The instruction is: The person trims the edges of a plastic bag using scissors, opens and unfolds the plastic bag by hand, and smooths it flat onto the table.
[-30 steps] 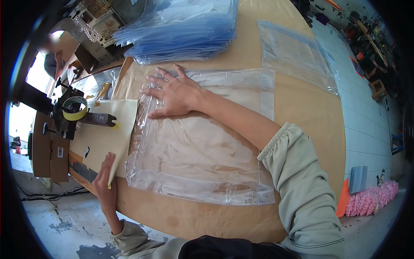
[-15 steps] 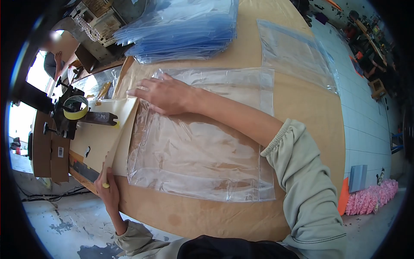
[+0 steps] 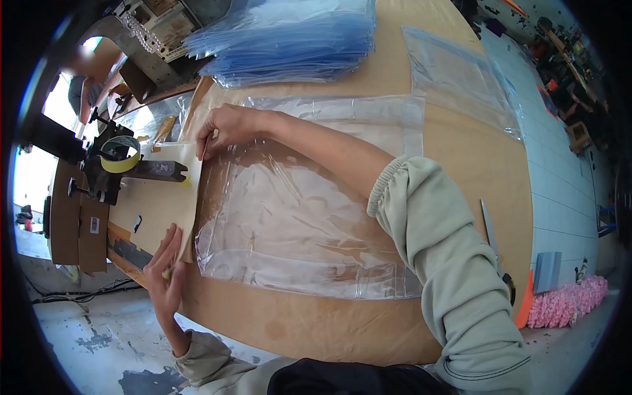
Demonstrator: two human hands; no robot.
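My right hand is closed in a pinch at the upper right corner of a cream sheet. Over the sheet's lower right edge, my left hand lies with its fingers stretched out and the thumb apart; something small and yellow shows by its fingers. To the right, a clear plastic bag lies flat on the table, its left edge beside the cream sheet. My right forearm crosses above the bag's upper part.
A stack of bluish plastic sheets is at the back, another clear sheet at the back right. A machine arm with a yellow tape roll overhangs the cream sheet. Scissors lie by my right sleeve. Another person is at the far left.
My right hand has moved left off the bag and closed on the cream sheet's corner. The sheet's lifted edge has come down, and my left hand's fingers now lie over it.
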